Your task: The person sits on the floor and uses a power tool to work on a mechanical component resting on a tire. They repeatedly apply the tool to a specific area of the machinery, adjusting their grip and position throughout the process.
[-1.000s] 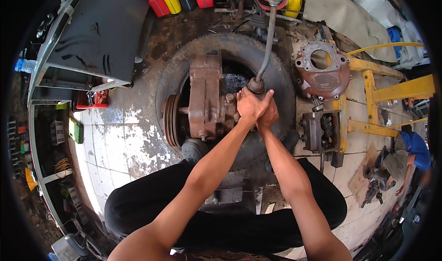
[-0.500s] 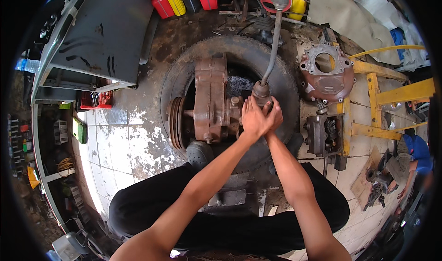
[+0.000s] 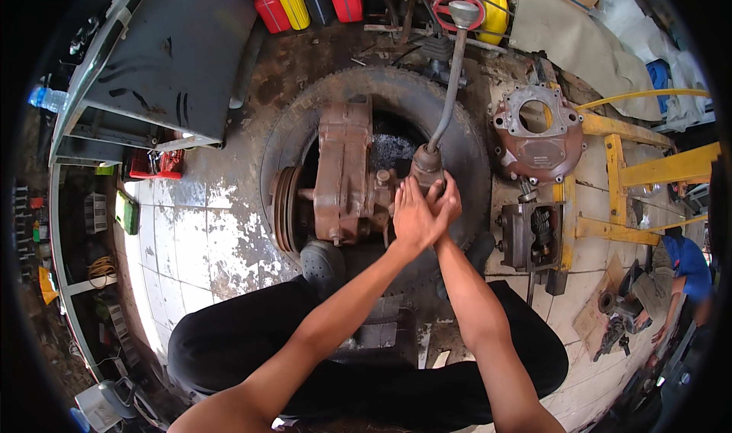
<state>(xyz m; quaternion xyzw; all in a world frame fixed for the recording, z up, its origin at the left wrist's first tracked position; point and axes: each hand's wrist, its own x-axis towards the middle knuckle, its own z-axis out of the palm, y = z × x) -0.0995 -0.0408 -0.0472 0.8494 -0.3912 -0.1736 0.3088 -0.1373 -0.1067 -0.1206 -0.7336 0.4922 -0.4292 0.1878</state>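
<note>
A brown gearbox case sits on a large tire, a grooved pulley at its left end. At its right end stands the gear lever housing; a long bent gear lever rises from it, topped by a pale knob. My left hand lies against the near side of the housing, fingers stretched out and close together. Crossing beside it, my right hand has its fingers bent around the housing's right side. Both palms and the part beneath them are hidden.
To the right are a brown bell housing, an opened gear case and a yellow metal frame. Another person's arm reaches toward metal parts at far right. A grey cabinet stands left; coloured jerrycans stand at the back.
The whole view has shifted slightly, so the gearbox and my arms appear a little further left and lower. My hands stay against the gear lever housing.
</note>
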